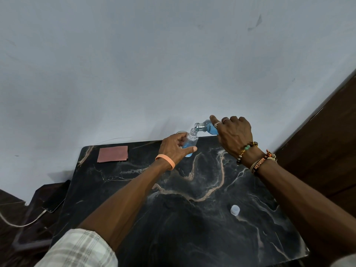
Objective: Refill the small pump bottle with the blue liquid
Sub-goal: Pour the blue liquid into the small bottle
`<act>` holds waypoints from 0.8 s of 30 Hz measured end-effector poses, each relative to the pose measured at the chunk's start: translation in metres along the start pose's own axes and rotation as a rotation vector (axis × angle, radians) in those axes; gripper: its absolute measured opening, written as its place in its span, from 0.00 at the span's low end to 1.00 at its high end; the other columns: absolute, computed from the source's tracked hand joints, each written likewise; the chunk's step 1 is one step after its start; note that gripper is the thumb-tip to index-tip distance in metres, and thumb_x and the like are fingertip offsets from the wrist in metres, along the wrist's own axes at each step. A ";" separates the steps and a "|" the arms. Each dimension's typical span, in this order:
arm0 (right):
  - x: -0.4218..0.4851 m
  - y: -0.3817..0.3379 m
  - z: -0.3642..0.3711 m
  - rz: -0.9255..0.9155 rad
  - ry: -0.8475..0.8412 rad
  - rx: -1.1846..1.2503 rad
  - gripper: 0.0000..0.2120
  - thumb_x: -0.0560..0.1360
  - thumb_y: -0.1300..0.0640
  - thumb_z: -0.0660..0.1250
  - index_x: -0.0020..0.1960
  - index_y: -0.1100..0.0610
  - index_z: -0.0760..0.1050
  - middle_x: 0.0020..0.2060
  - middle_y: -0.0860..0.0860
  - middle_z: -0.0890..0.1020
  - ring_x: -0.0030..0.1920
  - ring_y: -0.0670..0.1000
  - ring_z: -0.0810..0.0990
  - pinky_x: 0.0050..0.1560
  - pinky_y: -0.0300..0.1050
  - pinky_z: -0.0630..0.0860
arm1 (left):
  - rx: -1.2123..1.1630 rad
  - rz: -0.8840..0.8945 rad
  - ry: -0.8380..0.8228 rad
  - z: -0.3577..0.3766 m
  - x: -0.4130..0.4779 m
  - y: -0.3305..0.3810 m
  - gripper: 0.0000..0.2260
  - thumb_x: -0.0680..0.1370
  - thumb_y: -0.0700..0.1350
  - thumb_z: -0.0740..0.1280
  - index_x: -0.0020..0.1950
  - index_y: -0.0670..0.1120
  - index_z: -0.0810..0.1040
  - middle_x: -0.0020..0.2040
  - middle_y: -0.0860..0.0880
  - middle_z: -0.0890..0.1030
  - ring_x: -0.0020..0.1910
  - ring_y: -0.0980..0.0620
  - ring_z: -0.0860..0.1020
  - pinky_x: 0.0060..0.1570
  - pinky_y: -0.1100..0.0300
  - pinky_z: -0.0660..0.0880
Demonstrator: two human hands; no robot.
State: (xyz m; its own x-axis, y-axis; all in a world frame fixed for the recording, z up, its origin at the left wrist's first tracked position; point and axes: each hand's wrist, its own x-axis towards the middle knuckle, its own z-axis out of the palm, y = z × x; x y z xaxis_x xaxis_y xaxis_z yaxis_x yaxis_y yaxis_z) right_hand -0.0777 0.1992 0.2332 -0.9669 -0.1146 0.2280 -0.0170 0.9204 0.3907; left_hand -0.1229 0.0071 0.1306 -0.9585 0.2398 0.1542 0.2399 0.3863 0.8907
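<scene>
My left hand [174, 148] grips a small clear bottle [190, 142] near the far edge of the black marble table [192, 209]; its neck is open and blue liquid fills its lower part. My right hand [234, 134] holds a larger clear bottle [207, 127] of blue liquid tipped to the left, its mouth right over the small bottle's neck. A thin stream runs between the two mouths. The pump top is not in view.
A translucent white cap [235, 210] lies on the table at the right. A pinkish cloth [112, 153] lies at the far left corner. A phone [55, 199] with a white cable sits on a lower surface to the left. A dark wooden panel [327, 141] stands at right.
</scene>
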 end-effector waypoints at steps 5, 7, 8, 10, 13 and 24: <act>0.000 0.001 -0.001 -0.001 0.002 -0.006 0.27 0.79 0.56 0.60 0.77 0.54 0.60 0.52 0.55 0.82 0.50 0.58 0.79 0.47 0.49 0.72 | 0.009 0.015 -0.007 0.000 0.000 0.000 0.26 0.68 0.54 0.78 0.63 0.48 0.78 0.60 0.49 0.82 0.52 0.51 0.82 0.52 0.56 0.80; 0.000 0.000 -0.002 -0.005 0.000 -0.011 0.27 0.78 0.55 0.61 0.77 0.54 0.61 0.52 0.56 0.82 0.50 0.58 0.79 0.47 0.49 0.72 | 0.012 0.017 -0.011 0.001 0.000 0.001 0.26 0.68 0.54 0.78 0.63 0.49 0.78 0.59 0.49 0.82 0.52 0.51 0.82 0.52 0.58 0.80; 0.000 -0.001 -0.002 -0.006 0.001 -0.013 0.28 0.78 0.56 0.62 0.76 0.54 0.62 0.52 0.56 0.82 0.50 0.58 0.80 0.47 0.48 0.72 | 0.013 0.017 -0.011 0.001 0.001 0.001 0.26 0.68 0.55 0.78 0.63 0.49 0.78 0.59 0.49 0.82 0.52 0.51 0.82 0.51 0.60 0.79; -0.001 -0.001 -0.002 -0.005 0.004 -0.015 0.28 0.78 0.56 0.62 0.76 0.55 0.62 0.50 0.56 0.82 0.49 0.59 0.80 0.46 0.48 0.72 | 0.014 0.017 -0.010 0.001 0.001 0.001 0.26 0.68 0.55 0.78 0.63 0.49 0.78 0.59 0.49 0.82 0.51 0.53 0.81 0.48 0.64 0.77; -0.001 -0.001 -0.001 -0.001 0.001 -0.008 0.27 0.78 0.57 0.60 0.76 0.54 0.61 0.51 0.56 0.82 0.49 0.59 0.79 0.46 0.48 0.71 | 0.010 0.011 -0.007 0.000 0.000 0.000 0.26 0.68 0.55 0.78 0.63 0.49 0.78 0.59 0.49 0.82 0.50 0.55 0.81 0.46 0.69 0.75; 0.001 0.001 0.001 0.014 -0.002 -0.004 0.28 0.79 0.54 0.60 0.77 0.53 0.59 0.54 0.55 0.81 0.52 0.58 0.79 0.49 0.48 0.72 | 0.011 0.007 -0.007 0.002 0.004 -0.001 0.26 0.69 0.55 0.77 0.64 0.50 0.77 0.60 0.49 0.81 0.53 0.50 0.81 0.53 0.56 0.78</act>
State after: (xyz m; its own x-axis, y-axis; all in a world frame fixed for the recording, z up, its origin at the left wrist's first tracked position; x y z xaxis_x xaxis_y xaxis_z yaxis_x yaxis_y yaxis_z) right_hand -0.0792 0.2002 0.2334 -0.9675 -0.1008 0.2317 -0.0023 0.9205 0.3908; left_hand -0.1264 0.0094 0.1298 -0.9556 0.2487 0.1578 0.2487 0.3940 0.8848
